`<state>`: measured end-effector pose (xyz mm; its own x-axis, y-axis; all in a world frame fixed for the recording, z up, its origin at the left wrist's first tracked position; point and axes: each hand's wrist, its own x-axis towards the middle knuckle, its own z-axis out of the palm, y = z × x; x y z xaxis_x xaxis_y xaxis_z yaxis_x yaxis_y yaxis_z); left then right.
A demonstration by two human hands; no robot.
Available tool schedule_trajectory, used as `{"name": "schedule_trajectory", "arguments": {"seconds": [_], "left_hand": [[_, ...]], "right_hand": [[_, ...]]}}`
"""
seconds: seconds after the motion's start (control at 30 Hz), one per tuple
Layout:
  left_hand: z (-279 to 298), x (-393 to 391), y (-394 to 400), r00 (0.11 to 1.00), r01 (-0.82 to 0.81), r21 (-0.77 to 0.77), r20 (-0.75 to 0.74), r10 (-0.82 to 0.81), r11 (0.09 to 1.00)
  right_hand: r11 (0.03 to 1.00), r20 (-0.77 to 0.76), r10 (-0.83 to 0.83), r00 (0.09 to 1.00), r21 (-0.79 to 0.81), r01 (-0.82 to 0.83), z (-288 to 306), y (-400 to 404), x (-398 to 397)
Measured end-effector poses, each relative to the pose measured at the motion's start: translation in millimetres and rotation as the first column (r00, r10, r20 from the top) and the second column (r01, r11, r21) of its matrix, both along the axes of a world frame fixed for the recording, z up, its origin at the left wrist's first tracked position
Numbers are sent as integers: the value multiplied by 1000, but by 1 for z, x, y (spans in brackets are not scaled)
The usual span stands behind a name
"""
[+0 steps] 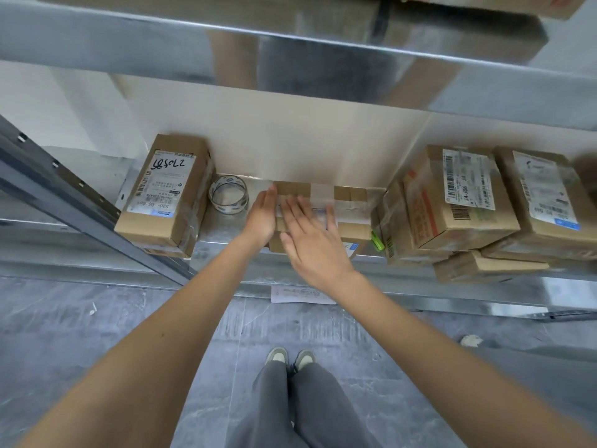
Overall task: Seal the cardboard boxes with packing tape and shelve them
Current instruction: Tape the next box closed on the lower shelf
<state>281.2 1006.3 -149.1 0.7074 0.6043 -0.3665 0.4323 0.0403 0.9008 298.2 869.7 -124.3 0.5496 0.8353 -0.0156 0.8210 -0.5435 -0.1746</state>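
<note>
Head camera looks steeply down at a near shelf [226,231].

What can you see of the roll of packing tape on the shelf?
The roll of packing tape is a ring of clear tape with a white, blue-marked core. It lies flat, hole up, on the metal shelf, between the labelled cardboard box to its left and the flat box under the hands. Neither hand touches it.
</note>
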Motion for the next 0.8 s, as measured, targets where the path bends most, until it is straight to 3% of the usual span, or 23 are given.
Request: {"name": "schedule_trajectory", "arguments": {"seconds": [0.37, 0.43, 0.53, 0.67, 0.8], "left_hand": [[2, -2, 1, 1000, 0, -42, 14, 0, 999], [-5, -2, 1, 1000, -1, -44, 12, 1, 999], [10, -4, -4, 1000, -12, -93, 5, 13, 996], [21, -7, -13, 994, -74, -156, 66, 85, 985], [16, -19, -15, 988, -91, -97, 115, 102, 991]], "right_hand": [[996, 5, 65, 998, 61, -66, 5, -11, 4], [1000, 35, 25, 999, 3, -25, 7, -13, 14], [998, -19, -37, 999, -57, 36, 13, -11, 29], [997, -39, -2, 999, -83, -1, 27, -4, 45], [995, -161, 5, 987, -100, -21, 55, 6, 63]]}}
